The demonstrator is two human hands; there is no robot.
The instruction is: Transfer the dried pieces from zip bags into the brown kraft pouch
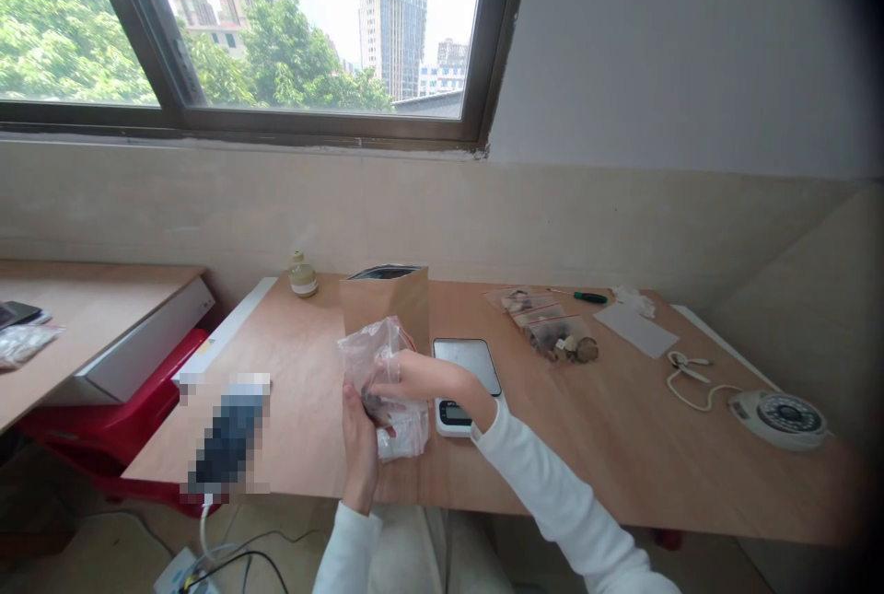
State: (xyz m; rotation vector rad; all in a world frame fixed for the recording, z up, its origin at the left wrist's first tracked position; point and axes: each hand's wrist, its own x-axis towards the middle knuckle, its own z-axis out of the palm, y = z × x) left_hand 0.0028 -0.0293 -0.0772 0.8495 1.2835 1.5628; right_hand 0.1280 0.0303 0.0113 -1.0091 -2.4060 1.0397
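My left hand (359, 433) is wrapped round a clear zip bag (373, 345) from below and the left, just over the table's near part. Dark contents show through the plastic, too blurred to name. My right hand (404, 377) reaches into the bag from the right, its fingers bent toward those contents; what they pinch is hidden. Beneath the hands lies a stack of small clear bags (407, 437). A standing brown paper bag (387, 299) is right behind, its top open. To the right of the hands sits a digital scale (470, 364), partly covered by my right wrist.
Filled zip bags (549, 322), a green-handled screwdriver (588, 297) and a white card (635, 329) lie at the back right. A white round device (784, 419) with a cable is far right. A small bottle (302, 276) stands back left, a blurred-out phone (231, 433) nearer.
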